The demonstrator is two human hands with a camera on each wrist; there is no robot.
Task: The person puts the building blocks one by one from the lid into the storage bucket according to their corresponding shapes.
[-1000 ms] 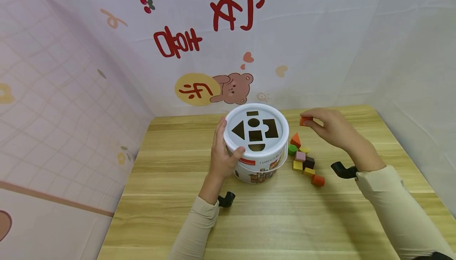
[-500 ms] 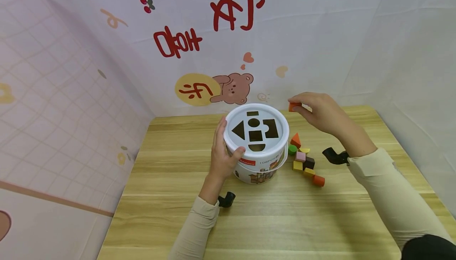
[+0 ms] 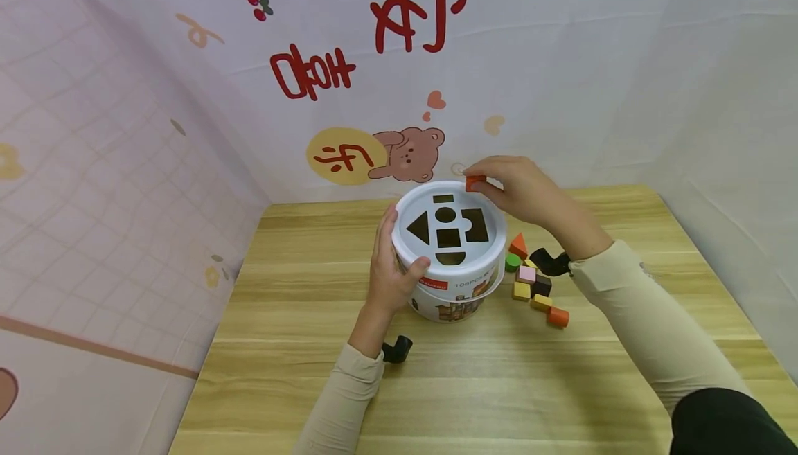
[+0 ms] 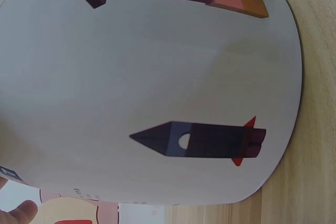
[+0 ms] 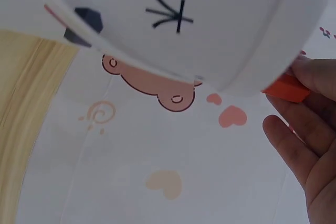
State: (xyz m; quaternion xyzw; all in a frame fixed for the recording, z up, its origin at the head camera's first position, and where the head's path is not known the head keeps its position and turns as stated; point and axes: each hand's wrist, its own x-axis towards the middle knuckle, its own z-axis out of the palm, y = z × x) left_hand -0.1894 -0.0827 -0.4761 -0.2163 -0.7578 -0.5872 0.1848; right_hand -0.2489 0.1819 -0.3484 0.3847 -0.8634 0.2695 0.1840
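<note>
A white shape-sorter bucket [image 3: 458, 282] stands on the table, its lid [image 3: 476, 254] on top with cut-outs of several shapes. My left hand [image 3: 389, 271] holds the bucket from the left, fingers along its side and thumb at the front of the rim. In the left wrist view the bucket wall [image 4: 105, 77] fills most of the picture. Over the lid's back right edge, my right hand [image 3: 517, 188] pinches an orange block [image 3: 476, 183] between thumb and fingers. The right wrist view shows that orange block [image 5: 289, 88] beside the rim, partly covered by the thumb; its full shape is hidden.
Right of the bucket lie several loose blocks: an orange triangular one [image 3: 518, 246], a green one [image 3: 512, 262], a pink one [image 3: 526, 274], a dark brown one [image 3: 542, 286], yellow ones [image 3: 521, 291] and a red-orange cylinder [image 3: 557, 317]. A printed cloth wall [image 3: 561, 81] rises behind the table.
My right hand has carried the orange block leftward and up, from beyond the loose blocks to the lid's back right edge. The left hand and the bucket have stayed put.
</note>
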